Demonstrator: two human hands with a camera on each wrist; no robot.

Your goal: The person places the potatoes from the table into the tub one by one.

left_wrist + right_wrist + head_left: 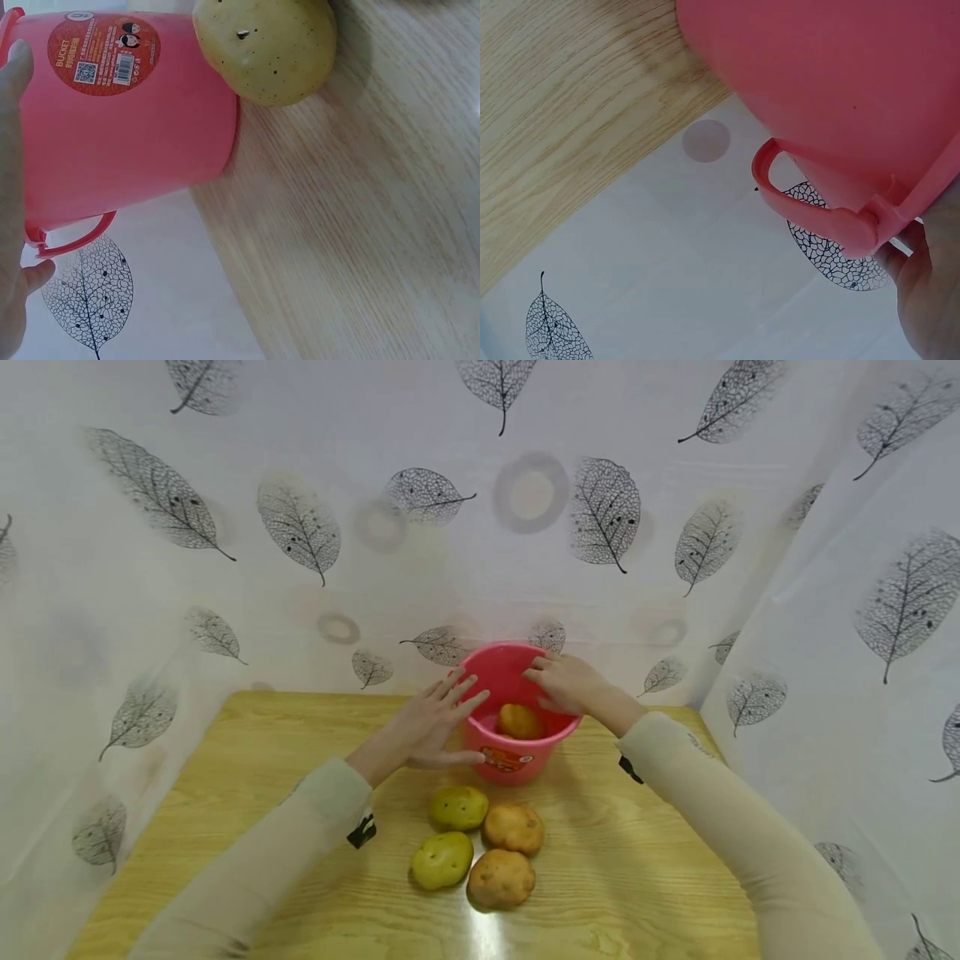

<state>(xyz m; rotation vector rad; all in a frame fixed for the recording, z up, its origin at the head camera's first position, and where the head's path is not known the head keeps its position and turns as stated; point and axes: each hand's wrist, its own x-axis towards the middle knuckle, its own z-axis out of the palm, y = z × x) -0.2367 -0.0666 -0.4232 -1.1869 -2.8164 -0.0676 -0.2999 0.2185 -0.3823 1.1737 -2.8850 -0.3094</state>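
A pink bucket (508, 768) with a red label stands near the table's back edge. Inside it lies a potato (520, 721). My left hand (431, 722) is at the bucket's left side with its fingers spread and straight, the thumb in front of the label. From the right, my right hand (570, 683) reaches over the rim, fingers stretched across the opening and nothing visible in them. The right wrist view shows this hand (930, 292) beside the rim, largely cut off by the frame. Two yellow-green potatoes (442, 860) and two browner potatoes (502, 878) lie grouped before the bucket.
The wood-grain table (622, 868) extends to both sides of the bucket. A pale sheet printed with leaves (450, 577) hangs close behind the bucket and along the sides. The bucket's pink handle (810, 210) hangs down on its outside.
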